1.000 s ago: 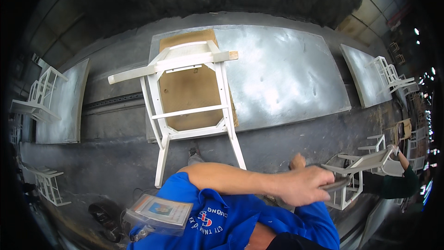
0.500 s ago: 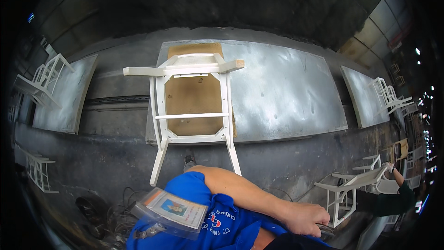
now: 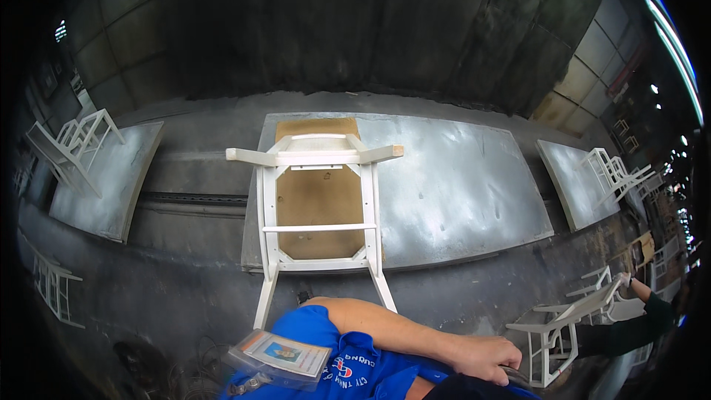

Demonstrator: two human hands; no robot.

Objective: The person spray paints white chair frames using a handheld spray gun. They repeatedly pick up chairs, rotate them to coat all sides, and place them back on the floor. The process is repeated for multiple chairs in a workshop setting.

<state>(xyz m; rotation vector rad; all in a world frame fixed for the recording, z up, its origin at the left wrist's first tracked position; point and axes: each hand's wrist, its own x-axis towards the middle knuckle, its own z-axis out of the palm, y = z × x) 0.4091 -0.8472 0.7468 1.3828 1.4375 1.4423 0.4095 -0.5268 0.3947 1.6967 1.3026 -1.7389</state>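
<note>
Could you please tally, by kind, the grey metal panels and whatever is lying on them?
Grey metal panels: 3 (left panel, middle panel, right panel)
White chair frames on them: 3 (left chair, middle chair, right chair)
Brown board under the middle chair: 1
Total: 7

A white chair frame (image 3: 318, 211) is lying across the grey bench (image 3: 459, 192), while the person's hand (image 3: 485, 358) is resting well below it, near a second white chair (image 3: 563, 326).
</note>
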